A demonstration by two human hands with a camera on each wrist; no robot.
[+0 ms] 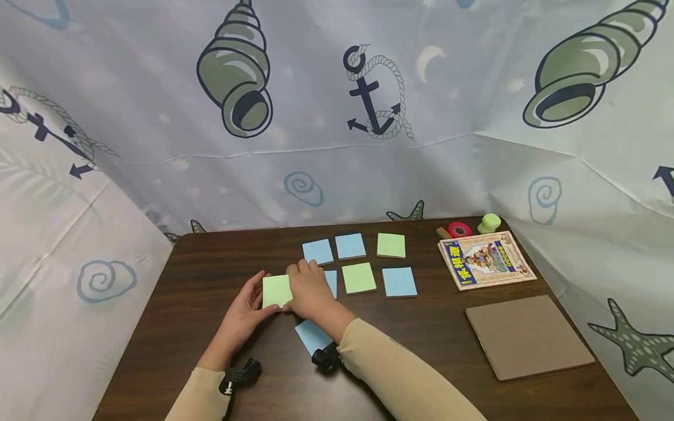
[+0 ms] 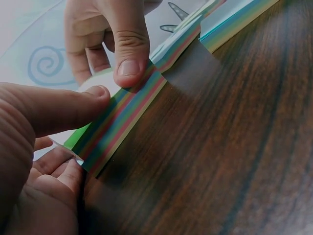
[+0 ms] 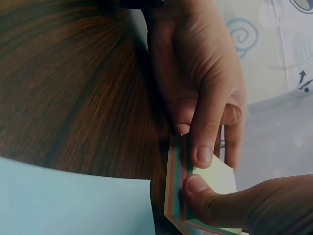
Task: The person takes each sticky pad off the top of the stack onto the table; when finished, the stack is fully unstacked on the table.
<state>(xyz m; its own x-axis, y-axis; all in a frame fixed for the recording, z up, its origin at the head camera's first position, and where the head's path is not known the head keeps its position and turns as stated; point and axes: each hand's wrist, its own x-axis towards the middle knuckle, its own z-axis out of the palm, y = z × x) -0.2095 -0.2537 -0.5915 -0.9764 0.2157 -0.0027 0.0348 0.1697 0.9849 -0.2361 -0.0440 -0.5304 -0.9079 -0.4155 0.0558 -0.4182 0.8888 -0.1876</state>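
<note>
A thick pad of sticky notes [image 1: 277, 290] with a green top sheet and a striped multicolour edge [image 2: 122, 122] sits on the dark wooden table [image 1: 437, 327]. My left hand [image 1: 247, 313] grips its left and near sides, thumb on the striped edge [image 3: 178, 196]. My right hand [image 1: 310, 292] holds its right side, thumb [image 2: 128, 54] pressing the edge from above. Several blue and green notes lie flat beyond: blue [image 1: 318, 251], blue [image 1: 350, 246], green [image 1: 391, 245], green [image 1: 358, 278], blue [image 1: 399, 282]. Another blue note [image 1: 312, 336] lies under my right forearm.
A picture book [image 1: 486, 260] lies at the back right, with a red tape roll [image 1: 459, 229] and a green round object [image 1: 489, 223] behind it. A brown board [image 1: 526, 336] rests at the right. Patterned cloth [image 1: 337, 117] walls surround the table.
</note>
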